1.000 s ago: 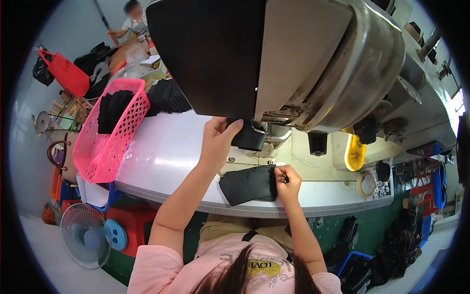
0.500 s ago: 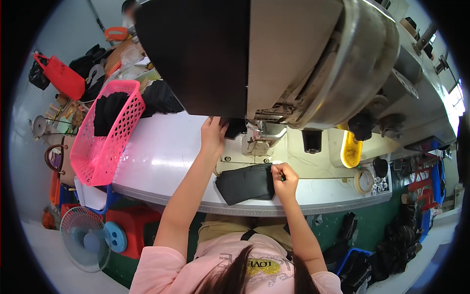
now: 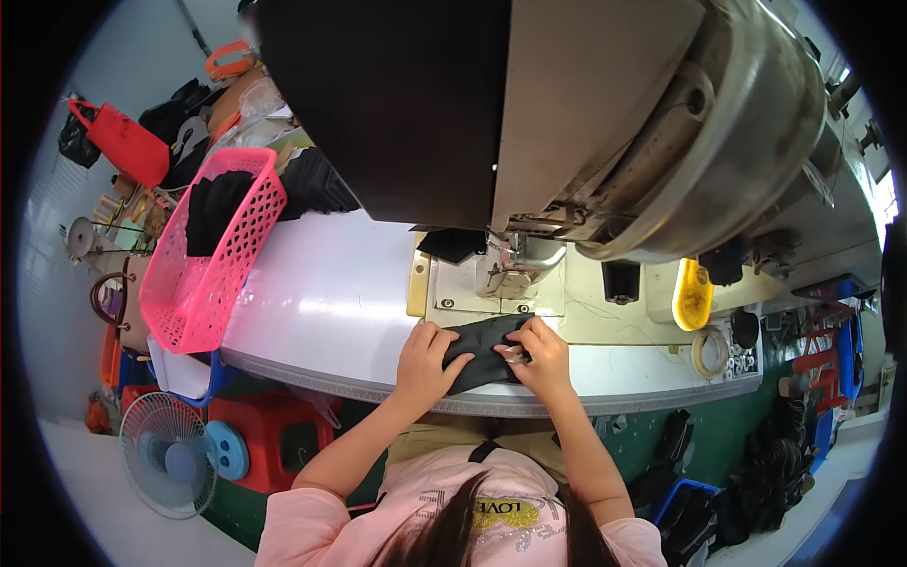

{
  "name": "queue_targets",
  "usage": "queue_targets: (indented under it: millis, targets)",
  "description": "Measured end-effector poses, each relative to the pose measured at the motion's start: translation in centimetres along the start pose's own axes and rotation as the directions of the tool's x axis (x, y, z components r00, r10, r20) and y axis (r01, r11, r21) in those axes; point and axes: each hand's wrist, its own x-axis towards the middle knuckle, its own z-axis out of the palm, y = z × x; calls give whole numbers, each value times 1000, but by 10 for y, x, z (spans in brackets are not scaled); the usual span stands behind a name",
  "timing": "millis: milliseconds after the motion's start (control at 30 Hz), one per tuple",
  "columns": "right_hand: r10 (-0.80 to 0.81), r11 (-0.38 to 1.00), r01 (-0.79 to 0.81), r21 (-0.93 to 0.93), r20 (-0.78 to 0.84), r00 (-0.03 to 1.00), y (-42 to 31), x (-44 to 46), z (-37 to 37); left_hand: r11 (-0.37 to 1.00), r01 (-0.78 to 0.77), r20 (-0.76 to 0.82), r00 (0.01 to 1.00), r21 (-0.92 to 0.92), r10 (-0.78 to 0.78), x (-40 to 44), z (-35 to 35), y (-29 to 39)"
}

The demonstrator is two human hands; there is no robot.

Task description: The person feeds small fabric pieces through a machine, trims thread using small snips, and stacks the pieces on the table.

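Note:
A black fabric piece (image 3: pixel 484 352) lies at the front edge of the sewing machine's table, between both my hands. My left hand (image 3: pixel 427 364) grips its left end, thumb on top. On the other end, my right hand (image 3: pixel 541 357) pinches the cloth. A small shiny metal item (image 3: pixel 513 355) shows under my right fingers; its kind is unclear. Just beyond my hands is the sewing machine's presser foot area (image 3: pixel 510 274), and another black fabric piece (image 3: pixel 452 245) lies left of it, partly hidden by the machine head (image 3: pixel 586 123).
A pink basket (image 3: pixel 227 255) with black cloth stands on the left of the table, beside a stack of black pieces (image 3: pixel 316 184). To the right are a yellow tray (image 3: pixel 693 295) and a tape roll (image 3: pixel 709 352). A fan (image 3: pixel 170 458) and red stool (image 3: pixel 269 439) stand below left.
My left hand has come back from beside the presser foot to the near fabric piece and grips it. The right hand has stayed at that piece, shifting slightly. The fabric is now bunched between them.

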Motion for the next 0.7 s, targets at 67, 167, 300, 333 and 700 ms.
queue_targets:
  millis: [67,167,300,333,700]
  targets:
    - [27,1000,-27,6,-5,1000,1,-3,2,999,40,8,999,-9,-39,-2,2,1]
    - [39,999,-40,-33,-23,999,-4,-5,0,999,28,-17,999,23,-27,2,1,8]
    - [38,995,-40,-87,-28,999,-8,-9,-1,999,14,-16,1000,32,-14,3,1,9]
    - [38,992,-41,-119,-34,999,-10,-9,-1,1000,-20,-45,999,-6,20,3,1,8]
    - [60,995,-57,-79,28,998,-30,-3,-1,999,-50,-35,998,-4,49,24,0,-3]
